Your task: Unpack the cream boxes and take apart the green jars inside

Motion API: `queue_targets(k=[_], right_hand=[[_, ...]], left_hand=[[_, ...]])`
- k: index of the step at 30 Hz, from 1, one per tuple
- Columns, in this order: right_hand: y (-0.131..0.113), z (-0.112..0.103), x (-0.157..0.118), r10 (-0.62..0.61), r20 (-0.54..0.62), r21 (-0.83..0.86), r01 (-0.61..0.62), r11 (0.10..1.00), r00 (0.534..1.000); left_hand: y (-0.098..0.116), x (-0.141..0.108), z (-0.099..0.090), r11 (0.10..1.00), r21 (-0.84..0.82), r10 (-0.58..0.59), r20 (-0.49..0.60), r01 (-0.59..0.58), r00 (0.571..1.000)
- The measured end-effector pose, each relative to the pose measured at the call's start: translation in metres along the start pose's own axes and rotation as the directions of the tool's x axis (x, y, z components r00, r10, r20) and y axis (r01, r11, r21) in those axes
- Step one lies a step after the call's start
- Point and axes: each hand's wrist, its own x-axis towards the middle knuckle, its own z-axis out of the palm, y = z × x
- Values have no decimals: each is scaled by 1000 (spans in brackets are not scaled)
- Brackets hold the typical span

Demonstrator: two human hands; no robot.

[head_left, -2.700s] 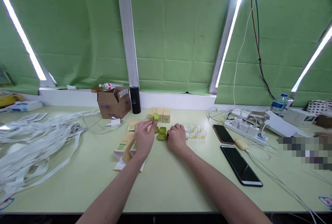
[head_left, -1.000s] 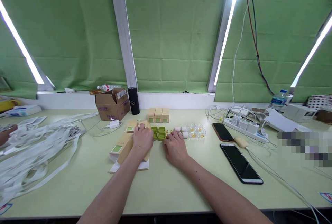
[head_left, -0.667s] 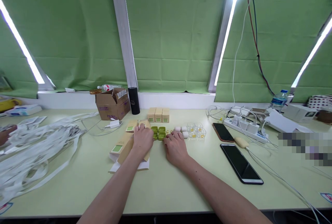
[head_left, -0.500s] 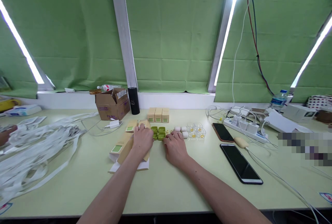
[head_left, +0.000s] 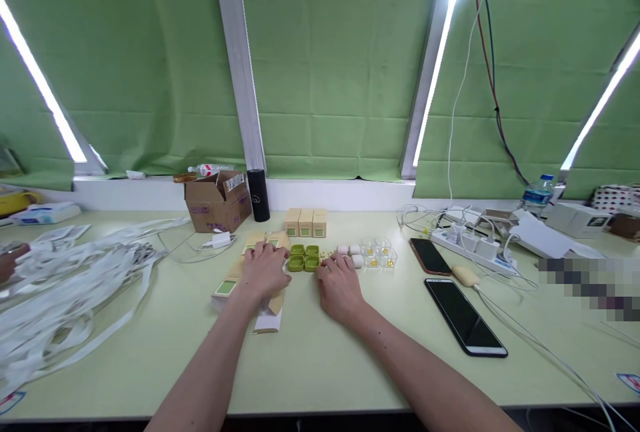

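Beyond the grip, green blinds (head_left: 330, 72) hang above a white ledge (head_left: 340, 195), split by slanting pale frames (head_left: 240, 52). Bright light (head_left: 43, 79) shows through narrow gaps on both sides. Under the grip lies a pale green surface (head_left: 320, 365).

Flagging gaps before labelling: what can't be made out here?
All head view:
Whether left hand grips the cartons: its back hides this.
What lies under right hand: the hand covers it.
Another person's hand: cut by left edge.
Print on small boxes: too small.
Patch at far right: pixelated.
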Motion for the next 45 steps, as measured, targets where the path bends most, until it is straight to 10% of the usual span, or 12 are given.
queue_targets(k=[21, 32, 45], right_hand=[[0, 0, -1, -11, -12, -4, 11, 1000, 1000], [25, -11, 4, 146, -118, 70, -138, 988, 982], [6, -29, -19, -14, 267, 72, -5, 997, 964]], left_hand=[[-9, 4, -2, 998, -45, -49, 5, 49, 999], [7, 10, -6, 989, -116, 56, -269, -90, 961], [35, 69, -3, 969, 101, 246, -292, -226, 924]])
